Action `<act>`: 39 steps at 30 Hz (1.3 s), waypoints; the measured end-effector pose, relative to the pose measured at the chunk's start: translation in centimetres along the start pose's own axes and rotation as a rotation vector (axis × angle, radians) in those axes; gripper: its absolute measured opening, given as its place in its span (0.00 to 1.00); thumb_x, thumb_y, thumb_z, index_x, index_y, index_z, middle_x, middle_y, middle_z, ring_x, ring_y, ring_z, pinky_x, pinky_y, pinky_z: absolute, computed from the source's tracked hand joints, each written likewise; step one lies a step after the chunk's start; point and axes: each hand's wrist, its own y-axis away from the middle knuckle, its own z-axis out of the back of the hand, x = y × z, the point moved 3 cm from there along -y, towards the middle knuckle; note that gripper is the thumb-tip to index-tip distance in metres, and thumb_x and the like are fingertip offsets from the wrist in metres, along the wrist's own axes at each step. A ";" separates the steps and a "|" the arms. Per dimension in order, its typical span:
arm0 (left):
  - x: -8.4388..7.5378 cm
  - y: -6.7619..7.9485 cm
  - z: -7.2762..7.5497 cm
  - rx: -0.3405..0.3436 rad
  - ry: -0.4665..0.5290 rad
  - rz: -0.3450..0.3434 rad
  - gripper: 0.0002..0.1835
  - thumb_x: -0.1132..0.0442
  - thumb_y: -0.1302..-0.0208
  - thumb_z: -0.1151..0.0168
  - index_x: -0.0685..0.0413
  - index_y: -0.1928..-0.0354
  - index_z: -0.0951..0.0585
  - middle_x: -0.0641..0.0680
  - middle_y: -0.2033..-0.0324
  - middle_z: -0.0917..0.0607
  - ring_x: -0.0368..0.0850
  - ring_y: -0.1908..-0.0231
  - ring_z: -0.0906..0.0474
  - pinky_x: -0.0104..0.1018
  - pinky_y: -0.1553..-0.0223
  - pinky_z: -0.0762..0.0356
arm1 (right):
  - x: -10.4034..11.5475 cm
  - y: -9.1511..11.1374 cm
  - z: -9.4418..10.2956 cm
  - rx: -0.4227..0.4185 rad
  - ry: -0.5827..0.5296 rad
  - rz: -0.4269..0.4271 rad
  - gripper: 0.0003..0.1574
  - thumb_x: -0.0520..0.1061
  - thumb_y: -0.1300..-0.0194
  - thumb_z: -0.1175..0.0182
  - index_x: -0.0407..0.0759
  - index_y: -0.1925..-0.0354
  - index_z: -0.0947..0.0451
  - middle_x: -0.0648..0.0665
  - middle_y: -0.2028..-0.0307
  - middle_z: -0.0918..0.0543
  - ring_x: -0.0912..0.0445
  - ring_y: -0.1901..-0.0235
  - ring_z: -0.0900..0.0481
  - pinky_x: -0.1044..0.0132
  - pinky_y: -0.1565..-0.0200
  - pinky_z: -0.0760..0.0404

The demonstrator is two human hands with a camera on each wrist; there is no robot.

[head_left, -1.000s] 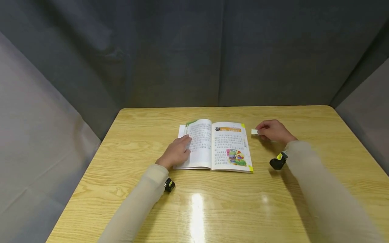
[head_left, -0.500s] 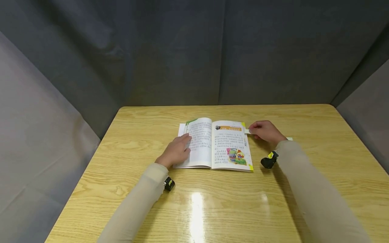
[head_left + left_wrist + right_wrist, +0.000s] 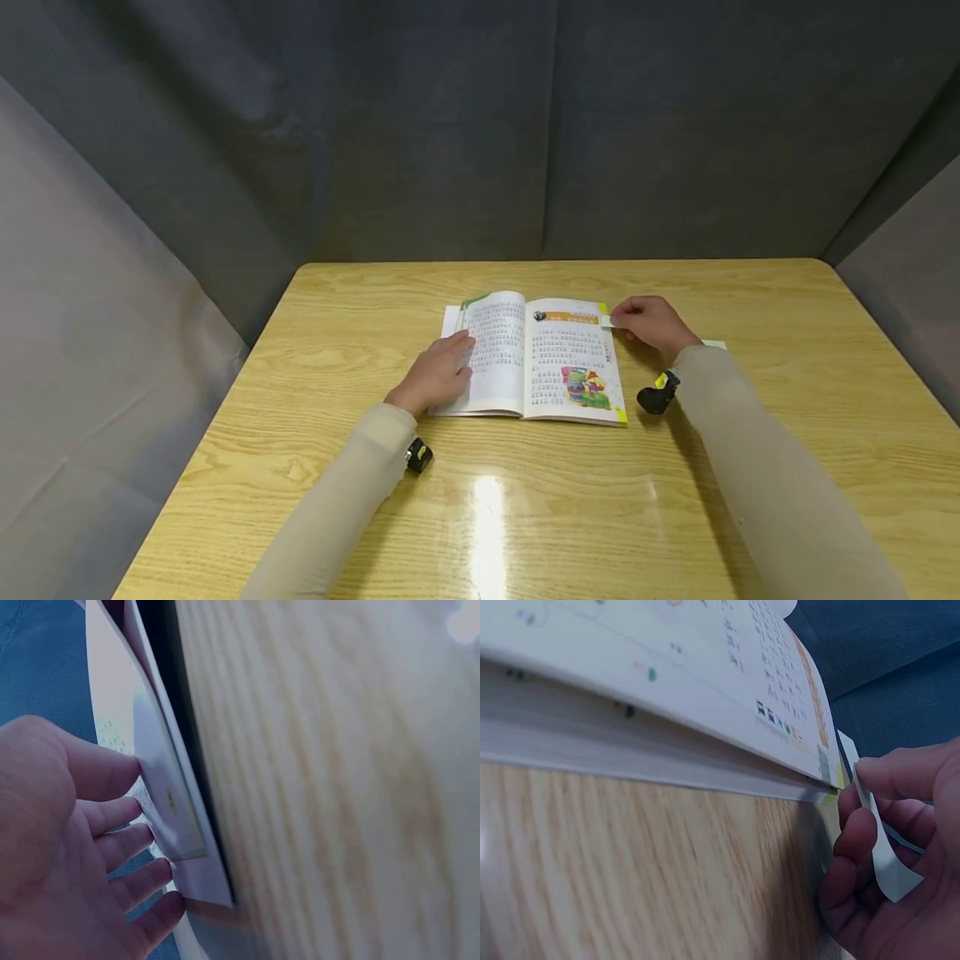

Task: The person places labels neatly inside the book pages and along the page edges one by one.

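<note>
White glare (image 3: 487, 533) streaks the table's (image 3: 585, 517) near part.

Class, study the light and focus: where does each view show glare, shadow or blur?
Head view: a white glare streak on the tabletop, nearer the camera than the open book; shadow along the right sleeve. Left wrist view: a blown-out spot at top right, wood grain soft. Right wrist view: dark shadow below the paper strip.

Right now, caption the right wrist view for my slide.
Right hand pinching a pale paper strip at the corner of an open book on a wood-grain table.
</note>
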 end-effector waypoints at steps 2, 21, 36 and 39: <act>0.0 0.1 0.1 -0.003 -0.004 0.000 0.31 0.55 0.25 0.55 0.50 0.23 0.42 0.51 0.21 0.45 0.51 0.21 0.50 0.48 0.21 0.51 | 0.2 -0.1 -0.1 -0.002 -0.004 0.006 0.20 0.51 0.28 0.44 0.38 0.47 0.23 0.43 0.59 0.21 0.53 0.66 0.27 0.66 0.60 0.27; -0.6 0.3 0.0 -0.006 -0.016 -0.018 0.31 0.54 0.24 0.55 0.51 0.23 0.42 0.51 0.21 0.45 0.52 0.22 0.50 0.49 0.21 0.49 | 0.3 -0.2 0.1 0.051 0.031 -0.012 0.21 0.52 0.27 0.46 0.39 0.46 0.23 0.39 0.47 0.22 0.51 0.62 0.27 0.62 0.57 0.26; -0.5 0.5 -0.2 -0.006 -0.026 -0.023 0.31 0.54 0.24 0.56 0.50 0.23 0.42 0.52 0.21 0.45 0.52 0.22 0.50 0.50 0.21 0.49 | 0.7 0.1 -0.5 0.036 0.087 0.011 0.19 0.50 0.27 0.46 0.39 0.48 0.22 0.38 0.51 0.21 0.50 0.63 0.27 0.61 0.59 0.27; -0.6 0.7 -0.1 -0.001 -0.020 -0.021 0.31 0.54 0.24 0.56 0.50 0.23 0.42 0.52 0.21 0.46 0.52 0.21 0.50 0.50 0.21 0.49 | 0.7 0.1 -0.6 0.032 0.101 0.012 0.19 0.50 0.28 0.46 0.39 0.49 0.21 0.38 0.51 0.21 0.50 0.63 0.27 0.63 0.60 0.27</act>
